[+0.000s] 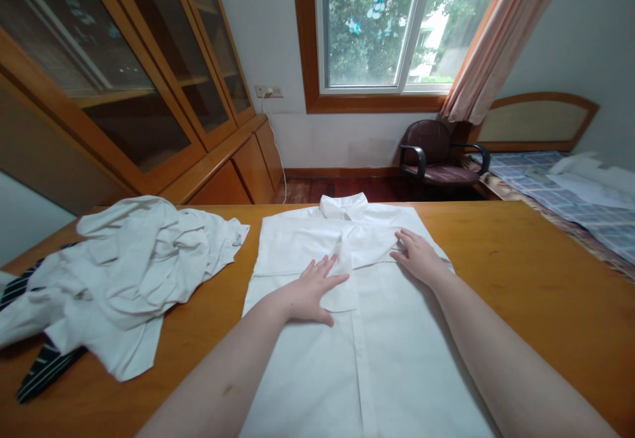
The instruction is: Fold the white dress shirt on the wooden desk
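A white button-up shirt [391,332] lies front side up on the wooden table, its collar [343,206] at the far edge. Both of its sleeves appear folded across the chest. My left hand [313,292] rests flat on the shirt left of the button placket, fingers spread. On the right side of the chest, near a folded sleeve [372,243], my right hand [417,257] lies with its fingers apart. Neither hand grips the cloth. The shirt's lower hem is out of view.
To the left, a crumpled pile of white clothes [149,266] sits on the table [520,279], with a black striped cloth [49,368] under it. Beyond stand a glass-door cabinet [198,140], a dark red armchair [431,150] and a bed [536,180].
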The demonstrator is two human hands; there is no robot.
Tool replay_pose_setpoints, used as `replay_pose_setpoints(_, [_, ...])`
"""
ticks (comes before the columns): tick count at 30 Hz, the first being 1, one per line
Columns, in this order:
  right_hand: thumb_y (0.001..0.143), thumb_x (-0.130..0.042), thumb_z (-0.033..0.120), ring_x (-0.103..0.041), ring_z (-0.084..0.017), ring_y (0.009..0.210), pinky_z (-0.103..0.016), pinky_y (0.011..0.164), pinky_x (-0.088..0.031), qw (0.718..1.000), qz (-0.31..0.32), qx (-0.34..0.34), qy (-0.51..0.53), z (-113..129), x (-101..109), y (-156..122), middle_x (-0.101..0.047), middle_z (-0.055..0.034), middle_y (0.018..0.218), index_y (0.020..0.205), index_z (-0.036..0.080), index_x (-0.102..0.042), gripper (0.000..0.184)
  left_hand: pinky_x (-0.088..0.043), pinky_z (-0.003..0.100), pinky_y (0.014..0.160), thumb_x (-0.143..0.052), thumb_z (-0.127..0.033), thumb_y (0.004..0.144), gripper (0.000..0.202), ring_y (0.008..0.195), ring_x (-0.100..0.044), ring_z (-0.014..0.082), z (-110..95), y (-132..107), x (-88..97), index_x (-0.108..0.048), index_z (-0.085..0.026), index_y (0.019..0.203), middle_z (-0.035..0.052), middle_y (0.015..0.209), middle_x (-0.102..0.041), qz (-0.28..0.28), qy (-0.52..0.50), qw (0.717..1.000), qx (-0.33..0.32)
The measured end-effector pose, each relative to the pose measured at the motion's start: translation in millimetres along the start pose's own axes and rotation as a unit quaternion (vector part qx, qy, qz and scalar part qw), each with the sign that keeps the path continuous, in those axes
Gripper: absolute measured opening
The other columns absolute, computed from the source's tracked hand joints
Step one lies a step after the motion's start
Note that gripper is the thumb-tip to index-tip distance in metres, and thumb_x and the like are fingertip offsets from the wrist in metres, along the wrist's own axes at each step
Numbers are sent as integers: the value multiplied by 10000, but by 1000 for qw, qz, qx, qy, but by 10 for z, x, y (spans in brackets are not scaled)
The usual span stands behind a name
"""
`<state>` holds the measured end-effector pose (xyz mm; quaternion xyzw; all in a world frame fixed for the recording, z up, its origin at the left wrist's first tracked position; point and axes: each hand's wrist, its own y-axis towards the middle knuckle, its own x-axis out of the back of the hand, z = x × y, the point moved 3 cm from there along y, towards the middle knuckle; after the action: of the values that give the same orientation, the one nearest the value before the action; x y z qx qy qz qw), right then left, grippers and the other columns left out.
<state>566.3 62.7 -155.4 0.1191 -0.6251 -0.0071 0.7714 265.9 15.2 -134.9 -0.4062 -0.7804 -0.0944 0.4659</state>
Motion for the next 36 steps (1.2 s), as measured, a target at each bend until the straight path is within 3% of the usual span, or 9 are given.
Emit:
replay_pose_setpoints(3, [840, -532, 355, -513, -253, 1149, -347, 964, -388, 1000, 11, -22, -7, -71, 61, 3, -540, -125, 1291, 1241, 168, -538, 442, -233, 396, 1107, -515, -311, 832, 361, 1360, -271, 234, 24, 12, 97, -590, -277, 1184, 31, 1485, -309, -94, -13, 995, -7])
replay_pose_setpoints(6, [845, -504, 271, -579, -239, 1018, -322, 843, -430, 998, 25, -57, -28, -112, 122, 13, -640, -82, 1133, 1125, 214, -615, 307, -334, 334, 1050, -425, -230, 851, 251, 1240, -442, 184, 65, -53, 260, -663, -244, 929, 26, 1333, -510, -176, -37, 984, 14])
replay_pose_setpoints(9, [838, -469, 201, -594, -217, 945, -298, 790, -420, 995, 28, -82, -50, -145, 157, 26, -672, -60, 1046, 1032, 227, -662, 276, -321, 352, 1060, -545, -301, 791, 233, 1295, -376, 210, 106, -114, 301, -641, -269, 1001, 15, 1395, -439, -157, -60, 985, 23])
replay_pose_setpoints(14, [797, -496, 171, -573, -208, 960, -293, 809, -406, 994, 7, -92, -55, -191, 140, 44, -667, -52, 1055, 995, 217, -680, 274, -119, 545, 1102, -812, -422, 481, 973, 1393, 19, 364, 105, -59, 39, -402, -319, 1357, 50, 1551, -30, 1, -25, 999, 29])
replay_pose_setpoints(17, [803, -469, 155, -565, -208, 975, -301, 845, -404, 995, -5, -96, -38, -234, 104, 49, -659, -53, 1083, 1004, 211, -686, 301, -106, 507, 1117, -687, -424, 688, 491, 1404, -25, 321, 46, 10, 8, -598, -276, 1148, 28, 1531, -182, -55, -26, 998, 15])
replay_pose_setpoints(20, [812, -420, 127, -556, -212, 997, -304, 871, -407, 994, -29, -101, -19, -279, 97, 42, -653, -61, 1108, 1044, 186, -681, 354, -324, 393, 1047, -486, -425, 852, 266, 1297, -365, 271, 49, 26, 117, -647, -215, 824, 45, 1320, -525, -164, -96, 981, 22])
replay_pose_setpoints(26, [804, -393, 93, -550, -224, 1005, -326, 865, -405, 987, -79, -122, -63, -318, 260, -10, -655, -44, 1123, 1069, 207, -672, 402, -505, 269, 660, -491, -403, 830, 283, 779, -619, 176, 538, -72, 379, -584, -172, 965, 28, 837, -661, -406, -367, 817, 182])
replay_pose_setpoints(31, [815, -450, 228, -587, -250, 931, -342, 778, -422, 977, -19, -180, -112, -358, 392, -29, -668, -94, 1051, 1125, 212, -642, 365, -513, 279, 606, -552, -264, 769, 253, 624, -618, 135, 947, -152, 456, -561, -164, 1001, 41, 807, -648, -430, -561, 659, 260])
replay_pose_setpoints(36, [797, -436, 189, -593, -237, 878, -313, 693, -415, 966, 55, -236, -91, -422, 397, -39, -635, -114, 1014, 1003, 194, -645, 294, -500, 275, 566, -584, -331, 736, 231, 635, -632, 177, 1095, -186, 424, -574, -157, 888, 49, 718, -650, -390, -532, 689, 300])
